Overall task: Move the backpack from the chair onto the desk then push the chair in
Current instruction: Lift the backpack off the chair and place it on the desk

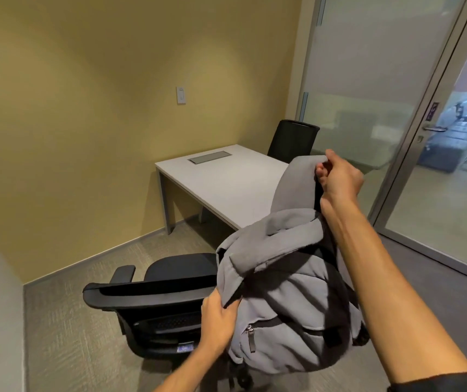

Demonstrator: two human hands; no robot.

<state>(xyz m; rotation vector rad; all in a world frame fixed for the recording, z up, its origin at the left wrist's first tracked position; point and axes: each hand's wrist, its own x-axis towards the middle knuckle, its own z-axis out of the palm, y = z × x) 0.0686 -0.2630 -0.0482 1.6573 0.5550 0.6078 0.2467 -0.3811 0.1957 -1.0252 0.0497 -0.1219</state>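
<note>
Gripping the grey backpack (280,306) with both hands, a person is holding it up in the air, clear of the black office chair (153,301) and short of the white surface (226,182). The right hand (336,176) is clenching a fold of the bag's grey strap at its highest point, fingers curled tight around the fabric, so the strap is standing up in a tall loop above the bag's body. The left hand (219,321) is pinching a grey flap at the bag's left side, thumb on top and fingers underneath, just above a zipped front pocket whose pull is hanging down. The bag's body is sagging between the two hands, its lower part covering the right side of the chair from this viewpoint; whether it is touching the seat there cannot be told.

The chair is sitting on the carpet, pulled away from the surface, its backrest toward the camera and one armrest showing on the left. Its seat is showing bare to the left of the bag. The surface is standing against a yellow wall (85,108), with a grey cable hatch (209,157) set into its top near the far edge. A second black chair (293,140) is standing behind the surface at the far right corner. A glass partition and door (435,137) are running along the right side of the room.
</note>
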